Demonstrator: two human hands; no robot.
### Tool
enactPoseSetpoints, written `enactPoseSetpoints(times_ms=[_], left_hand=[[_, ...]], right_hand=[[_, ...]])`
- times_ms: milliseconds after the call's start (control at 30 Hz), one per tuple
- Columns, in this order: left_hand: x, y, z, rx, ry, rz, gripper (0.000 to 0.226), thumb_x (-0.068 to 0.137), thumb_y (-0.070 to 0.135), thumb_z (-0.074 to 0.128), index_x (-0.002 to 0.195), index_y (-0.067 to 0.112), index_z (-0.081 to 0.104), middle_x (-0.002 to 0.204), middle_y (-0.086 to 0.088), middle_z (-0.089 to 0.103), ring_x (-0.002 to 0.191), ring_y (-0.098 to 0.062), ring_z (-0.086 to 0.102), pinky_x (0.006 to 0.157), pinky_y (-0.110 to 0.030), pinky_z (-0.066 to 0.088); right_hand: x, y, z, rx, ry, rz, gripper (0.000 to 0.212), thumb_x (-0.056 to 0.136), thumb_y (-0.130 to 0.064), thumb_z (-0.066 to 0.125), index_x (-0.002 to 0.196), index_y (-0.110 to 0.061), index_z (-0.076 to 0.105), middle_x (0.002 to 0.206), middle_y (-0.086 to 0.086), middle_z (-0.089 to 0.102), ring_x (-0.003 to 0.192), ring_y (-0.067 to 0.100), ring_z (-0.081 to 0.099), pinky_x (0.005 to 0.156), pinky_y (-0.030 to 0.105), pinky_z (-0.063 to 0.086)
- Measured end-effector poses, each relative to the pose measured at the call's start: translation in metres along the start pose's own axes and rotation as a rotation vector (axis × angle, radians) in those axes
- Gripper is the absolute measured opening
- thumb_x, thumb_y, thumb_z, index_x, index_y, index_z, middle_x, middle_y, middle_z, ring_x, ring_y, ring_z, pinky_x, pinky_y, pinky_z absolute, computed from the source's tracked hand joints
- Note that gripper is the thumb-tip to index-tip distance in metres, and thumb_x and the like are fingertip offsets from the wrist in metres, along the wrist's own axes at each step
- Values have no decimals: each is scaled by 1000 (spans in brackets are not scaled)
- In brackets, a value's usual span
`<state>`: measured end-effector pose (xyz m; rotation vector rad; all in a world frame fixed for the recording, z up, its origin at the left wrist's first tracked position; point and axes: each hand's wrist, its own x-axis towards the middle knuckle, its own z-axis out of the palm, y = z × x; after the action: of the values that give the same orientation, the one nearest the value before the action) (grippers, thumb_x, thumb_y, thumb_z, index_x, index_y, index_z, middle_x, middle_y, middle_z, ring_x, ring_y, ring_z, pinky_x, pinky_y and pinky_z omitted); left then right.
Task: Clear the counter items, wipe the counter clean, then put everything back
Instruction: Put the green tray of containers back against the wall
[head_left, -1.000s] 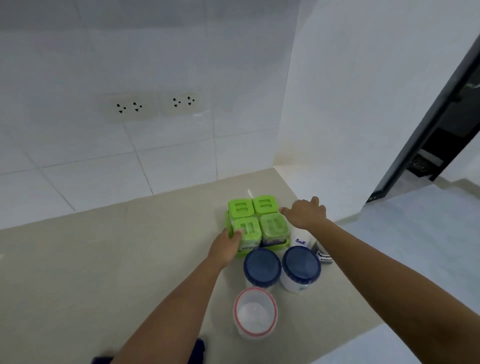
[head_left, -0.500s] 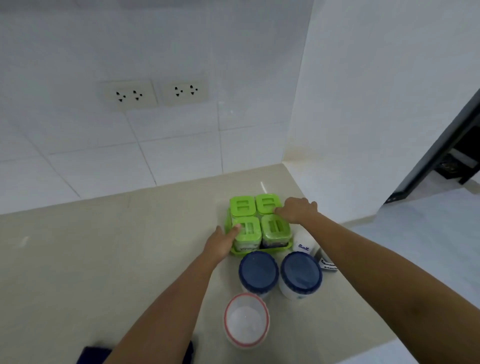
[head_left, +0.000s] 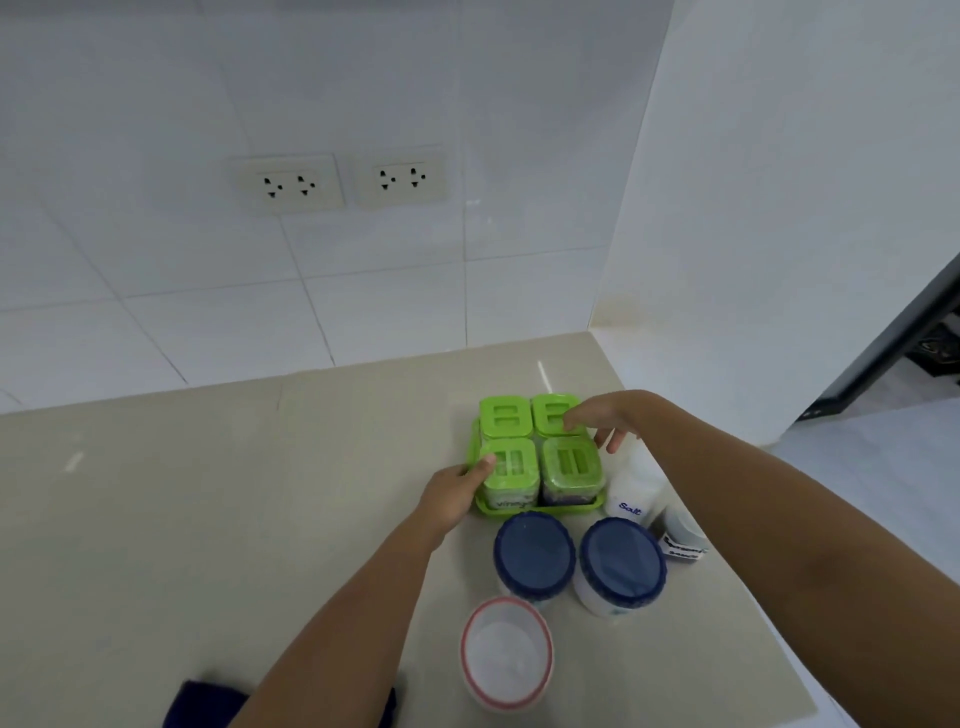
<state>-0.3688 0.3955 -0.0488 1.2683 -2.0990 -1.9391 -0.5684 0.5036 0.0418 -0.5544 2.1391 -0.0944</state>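
Tray (head_left: 545, 508) of green jars (head_left: 571, 462) near counter's (head_left: 208, 519) back-right corner. Left hand (head_left: 457, 493) grips tray's left edge. Right hand (head_left: 608, 421) loose, fingers (head_left: 574, 419) spread over rear jar. Risk: one-sided lift tips tray, jars slide; forearm knocks salt bottle (head_left: 631, 493).

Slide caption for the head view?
Left hand grips the green jar tray, right hand open above it; blue-lidded tubs nearby.

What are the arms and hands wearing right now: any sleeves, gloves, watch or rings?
Nothing visible. The left hand and right hand are ungloved, with no rings I can make out. The left arm and right arm are bare up to the frame edge: no sleeves, watch, bracelet or markings show.
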Motion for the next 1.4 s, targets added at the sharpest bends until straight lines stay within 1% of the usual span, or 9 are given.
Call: enactPoseSetpoints(times_ms=[133,267,367,433,533,633,800,1167,1400], left_hand=[[0,1,2,-57,24,-43,43,89,51,56,103,13,69,96,-1,63,86,-12,62,78,-25,43],[2,5,7,-118,24,-90,48,85,49,62,110,9,68,103,-3,67,87,-16,63,77,-25,48],[1,8,5,-273,19,-177,48,84,41,68,114,4,64,107,-8,69,85,-13,67,59,-19,53],[-2,9,1,-375,1,-209,46,85,34,69,117,3,62,98,-4,69,78,-10,65,45,-15,51],[-6,8,-10,-485,10,-215,39,86,28,69,114,1,63,90,-4,68,74,-13,65,42,-16,51],[-11,4,-26,-587,65,-204,34,86,27,69,111,4,63,88,-4,67,67,-13,67,42,-17,52],[-21,-11,-76,-670,169,-184,31,85,24,69,110,6,64,87,-2,67,75,-14,63,42,-16,51],[-45,-71,-248,-728,240,-203,48,84,36,67,121,6,61,108,-11,66,86,-20,64,68,-31,55],[-43,-106,-359,-756,226,-202,44,88,34,61,119,2,60,88,-11,64,75,-22,62,73,-33,53]], right_hand=[[10,3,5,78,-1,16,61,96,-36,41,150,-17,22,156,12,24,127,32,46,91,36,43],[17,10,7,243,-42,1,63,93,-32,46,149,-14,23,157,13,19,127,36,46,99,39,45],[16,11,3,268,-36,16,62,93,-34,51,147,-13,28,152,13,28,115,30,51,89,34,38],[17,10,2,277,-28,36,64,90,-39,56,144,-13,34,145,12,38,114,28,52,97,38,38],[17,1,5,270,3,56,68,84,-50,59,139,-14,39,140,10,47,124,28,49,112,48,28],[16,-19,15,337,13,1,69,81,-52,62,135,-14,42,133,11,50,118,27,52,102,41,40],[15,-70,42,485,12,-129,52,82,-41,67,120,-8,53,98,5,60,81,19,58,68,28,47],[5,-231,131,568,-13,-289,32,84,-29,70,105,-9,58,86,2,64,72,15,62,58,25,50],[19,-329,184,606,-12,-298,40,80,-31,73,108,-6,60,91,4,68,75,17,66,62,27,54]])
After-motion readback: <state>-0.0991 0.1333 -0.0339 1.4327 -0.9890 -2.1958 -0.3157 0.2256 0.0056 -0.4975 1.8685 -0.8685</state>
